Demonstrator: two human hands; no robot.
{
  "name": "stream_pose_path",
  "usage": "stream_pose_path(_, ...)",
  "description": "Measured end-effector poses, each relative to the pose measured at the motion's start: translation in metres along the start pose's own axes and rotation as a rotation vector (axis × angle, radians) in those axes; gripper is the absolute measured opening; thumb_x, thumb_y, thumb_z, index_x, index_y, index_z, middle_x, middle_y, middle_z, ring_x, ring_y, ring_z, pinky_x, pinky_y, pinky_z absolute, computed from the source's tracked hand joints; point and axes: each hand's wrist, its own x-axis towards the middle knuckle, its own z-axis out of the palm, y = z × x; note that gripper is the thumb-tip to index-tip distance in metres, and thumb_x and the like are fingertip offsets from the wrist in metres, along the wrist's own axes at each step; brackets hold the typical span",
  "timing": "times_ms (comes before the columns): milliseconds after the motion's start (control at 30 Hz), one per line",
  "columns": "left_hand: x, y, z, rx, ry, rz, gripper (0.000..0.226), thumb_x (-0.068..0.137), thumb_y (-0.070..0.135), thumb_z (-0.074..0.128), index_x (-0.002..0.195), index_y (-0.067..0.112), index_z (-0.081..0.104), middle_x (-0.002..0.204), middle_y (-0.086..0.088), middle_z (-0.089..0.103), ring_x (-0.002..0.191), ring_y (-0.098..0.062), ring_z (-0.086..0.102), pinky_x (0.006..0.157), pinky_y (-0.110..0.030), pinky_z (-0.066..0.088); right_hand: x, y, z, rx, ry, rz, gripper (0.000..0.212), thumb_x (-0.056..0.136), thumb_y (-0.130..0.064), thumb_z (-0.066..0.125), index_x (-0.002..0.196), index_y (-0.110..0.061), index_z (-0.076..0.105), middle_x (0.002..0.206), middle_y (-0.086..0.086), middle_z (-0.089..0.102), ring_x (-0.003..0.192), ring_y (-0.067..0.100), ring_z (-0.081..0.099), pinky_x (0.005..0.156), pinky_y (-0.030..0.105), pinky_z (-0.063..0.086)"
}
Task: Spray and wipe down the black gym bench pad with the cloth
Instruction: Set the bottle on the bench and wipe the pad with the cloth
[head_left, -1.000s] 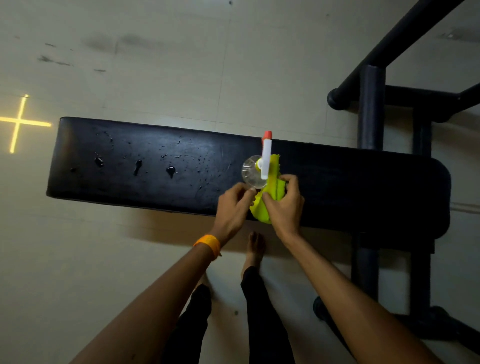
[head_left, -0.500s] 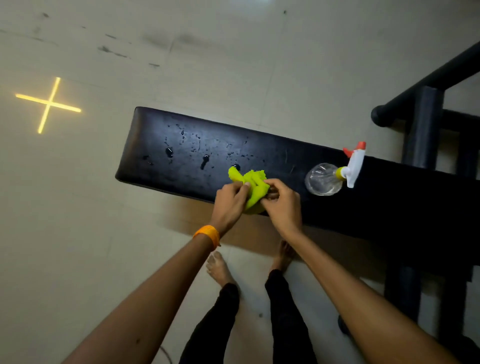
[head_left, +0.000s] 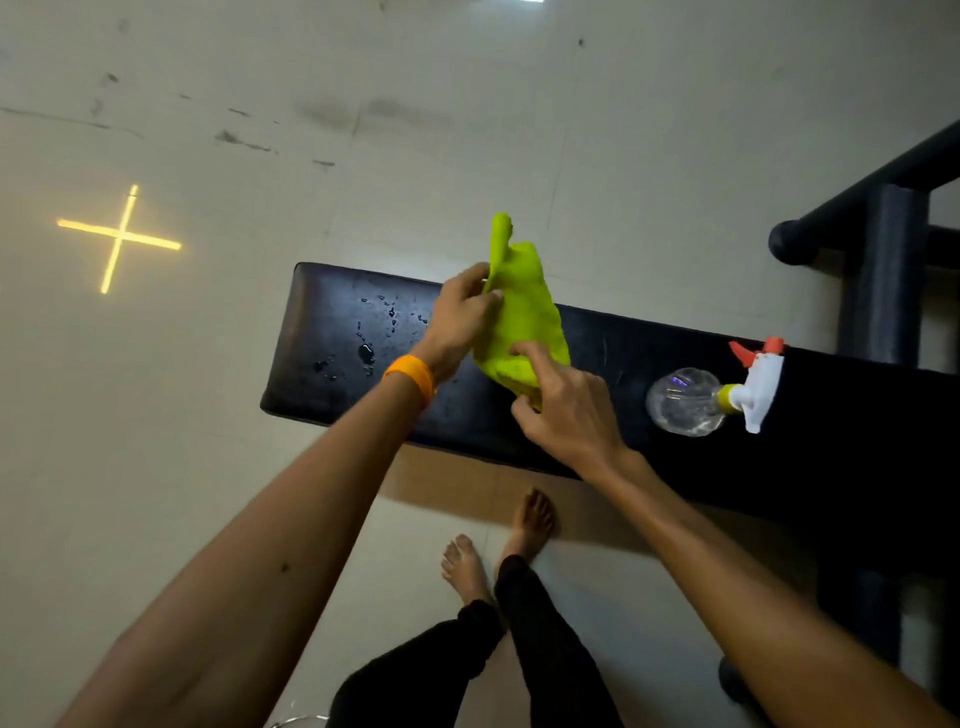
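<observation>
The black bench pad (head_left: 332, 322) runs from centre-left to the right edge, with water drops and small puddles near its left end. Above its middle I hold a lime-green cloth (head_left: 524, 317), spread and lifted off the pad. My left hand (head_left: 460, 317), with an orange wristband, pinches the cloth's upper left edge. My right hand (head_left: 566, 410) grips its lower corner. A clear spray bottle (head_left: 685, 400) with a white and red trigger head lies on its side on the pad, to the right of my right hand.
Dark metal frame tubes (head_left: 883, 270) rise at the right behind the bench. A yellow light cross (head_left: 119, 239) shows on the pale tiled floor at left. My bare feet (head_left: 498, 545) stand just in front of the pad's near edge.
The bottle, upright by my hands a second ago, now lies on the pad at the right. The bunched cloth has been opened out and raised, and both hands have shifted toward the wet left end.
</observation>
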Motion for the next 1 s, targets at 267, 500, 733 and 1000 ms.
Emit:
stream_pose_path(267,0.046,-0.085,-0.061,0.458,0.192,-0.053,0.032,0.095,0.004,0.057,0.126,0.001,0.059,0.121,-0.017,0.068,0.110,-0.029,0.065,0.097,-0.041,0.052,0.007,-0.021,0.094,0.158,-0.600,0.011,0.054,0.093,-0.024,0.063,0.144,-0.015,0.051,0.147,0.007,0.054,0.130,0.029,0.054,0.100,0.042,0.050)
stream_pose_path(500,0.019,-0.152,-0.135,0.915,0.284,0.276,0.028,0.096,0.011,0.049,0.121,0.003,0.058,0.118,-0.021,0.064,0.111,-0.042,0.058,0.090,-0.049,0.043,0.033,-0.023,0.147,0.037,-0.061,0.156,0.026,0.094,-0.015,0.059,0.117,-0.008,0.067,0.114,0.011,0.065,0.105,0.032,0.061,0.080,0.044,0.056)
stream_pose_path(733,0.048,-0.183,-0.197,1.113,0.229,0.365,0.054,0.104,0.026,0.037,0.155,0.009,0.037,0.166,-0.015,0.029,0.155,-0.035,0.022,0.126,-0.054,0.018,0.079,0.006,0.192,-0.343,-0.093,0.387,0.067,0.102,-0.058,0.028,0.161,-0.027,0.017,0.170,0.008,0.009,0.157,0.033,0.005,0.126,0.054,0.011)
stream_pose_path(1000,0.060,-0.209,-0.214,1.203,0.196,0.431,0.062,0.104,0.034,0.027,0.163,0.014,0.020,0.171,-0.011,0.015,0.158,-0.031,0.011,0.128,-0.053,0.009,0.026,-0.035,0.216,-0.370,-0.240,0.101,0.067,0.103,-0.058,0.027,0.161,-0.030,0.012,0.170,0.004,0.005,0.157,0.030,0.002,0.126,0.053,0.010)
